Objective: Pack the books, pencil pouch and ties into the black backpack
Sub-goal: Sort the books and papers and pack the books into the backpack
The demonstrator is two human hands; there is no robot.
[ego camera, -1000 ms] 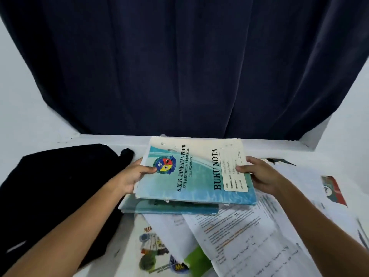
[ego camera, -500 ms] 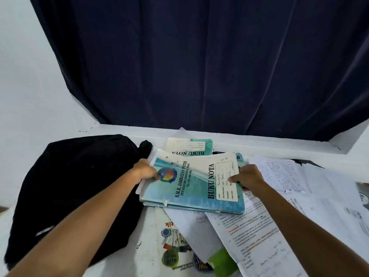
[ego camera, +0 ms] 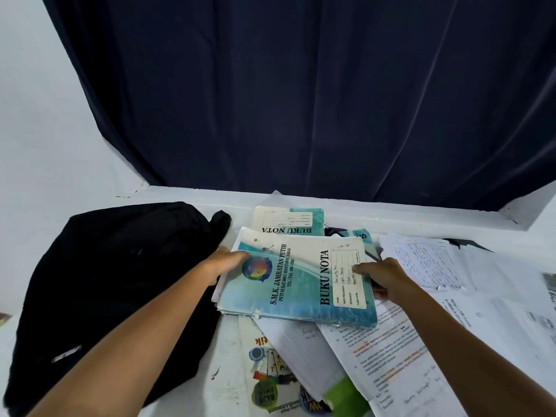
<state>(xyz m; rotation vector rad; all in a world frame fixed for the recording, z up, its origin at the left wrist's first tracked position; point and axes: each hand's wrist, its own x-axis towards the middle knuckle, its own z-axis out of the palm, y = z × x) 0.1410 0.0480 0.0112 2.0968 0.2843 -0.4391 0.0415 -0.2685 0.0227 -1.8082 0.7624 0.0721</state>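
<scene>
A stack of teal "BUKU NOTA" notebooks (ego camera: 298,281) lies on loose papers at the table's middle. My left hand (ego camera: 224,263) grips its left edge, thumb on the cover. My right hand (ego camera: 382,276) holds its right edge, thumb on the white label. Another teal notebook (ego camera: 288,221) lies flat behind the stack, and a corner of a third (ego camera: 359,236) shows beside it. The black backpack (ego camera: 105,290) lies slumped at the left, touching the stack's left side. Neither pencil pouch nor ties can be made out.
Printed sheets (ego camera: 421,341) and a colourful booklet (ego camera: 270,380) spread under and in front of the stack. Handwritten pages (ego camera: 424,260) lie to the right. A dark blue curtain (ego camera: 301,100) hangs behind the white table (ego camera: 228,356).
Both hands have lowered the notebook stack from the air toward the papers and a little left, toward the backpack. The view has tilted, bringing the notebook behind the stack into sight.
</scene>
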